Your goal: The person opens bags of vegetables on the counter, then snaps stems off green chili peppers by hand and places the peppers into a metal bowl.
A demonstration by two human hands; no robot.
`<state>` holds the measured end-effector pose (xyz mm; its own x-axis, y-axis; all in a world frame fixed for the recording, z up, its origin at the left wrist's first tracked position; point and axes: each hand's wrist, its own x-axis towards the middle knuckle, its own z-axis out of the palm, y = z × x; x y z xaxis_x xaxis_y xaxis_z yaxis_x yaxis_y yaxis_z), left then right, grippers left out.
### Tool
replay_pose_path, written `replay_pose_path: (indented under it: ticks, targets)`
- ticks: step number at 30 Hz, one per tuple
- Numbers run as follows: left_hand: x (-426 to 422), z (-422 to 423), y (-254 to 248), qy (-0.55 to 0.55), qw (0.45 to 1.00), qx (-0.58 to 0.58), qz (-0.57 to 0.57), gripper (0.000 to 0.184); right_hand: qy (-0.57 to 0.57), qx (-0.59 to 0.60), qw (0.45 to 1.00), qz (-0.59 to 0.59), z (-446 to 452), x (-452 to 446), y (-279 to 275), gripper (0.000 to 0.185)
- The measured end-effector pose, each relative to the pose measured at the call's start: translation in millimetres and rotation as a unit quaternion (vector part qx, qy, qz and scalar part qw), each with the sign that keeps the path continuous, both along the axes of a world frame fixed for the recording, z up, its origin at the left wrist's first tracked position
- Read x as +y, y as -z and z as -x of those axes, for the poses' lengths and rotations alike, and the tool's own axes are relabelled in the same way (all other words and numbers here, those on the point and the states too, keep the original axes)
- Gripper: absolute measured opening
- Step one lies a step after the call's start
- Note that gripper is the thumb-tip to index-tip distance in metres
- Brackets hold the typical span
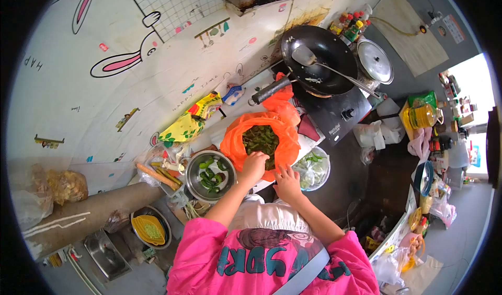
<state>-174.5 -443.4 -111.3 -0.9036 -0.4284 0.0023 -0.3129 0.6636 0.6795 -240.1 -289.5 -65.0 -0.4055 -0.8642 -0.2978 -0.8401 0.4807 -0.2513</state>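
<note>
An orange plastic bag [234, 138] stands open on the counter, with dark green vegetables [260, 140] inside, probably peppers. My left hand [253, 167] is at the bag's near opening, its fingers bent down over the greens; what they hold, if anything, is hidden. My right hand [287, 181] rests at the bag's near right edge with its fingers apart. To the left of my left hand, a steel bowl [190, 184] holds several green peppers [212, 176]. Right of the bag, a round container [325, 177] has pale greens under clear plastic.
A black wok [334, 60] with a spatula [305, 56] sits on the cooktop [334, 118], its handle pointing towards the bag. Beside it are a lidded pot [375, 61] and bottles [353, 31]. A yellow package [183, 126] lies by the wall, carrots [159, 175] at left.
</note>
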Motion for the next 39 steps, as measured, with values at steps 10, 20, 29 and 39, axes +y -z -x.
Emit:
replay_pose_path:
  ticks: [10, 20, 29, 39]
  targets:
    - [8.5, 3.3, 33.5, 0.096, 0.99, -0.079, 0.072, 0.011, 0.003, -0.033, 0.999, 0.012, 3.8, 10.8, 1.1, 0.051]
    - [-2.3, 3.9, 22.0, 0.074, 0.989, -0.122, -0.025, 0.023, 0.011, -0.036, 0.999, 0.022, 3.4, 19.9, 0.2, 0.044]
    - [-21.7, -9.1, -31.0, -0.064, 0.987, 0.0, -0.144, 0.032, 0.017, -0.042, 0.998, 0.049, -1.3, 26.6, 1.9, 0.043]
    - [-0.7, -25.6, -55.4, -0.113, 0.915, 0.047, -0.384, 0.03, 0.08, -0.081, 0.951, 0.287, 7.2, 2.5, -67.3, 0.062]
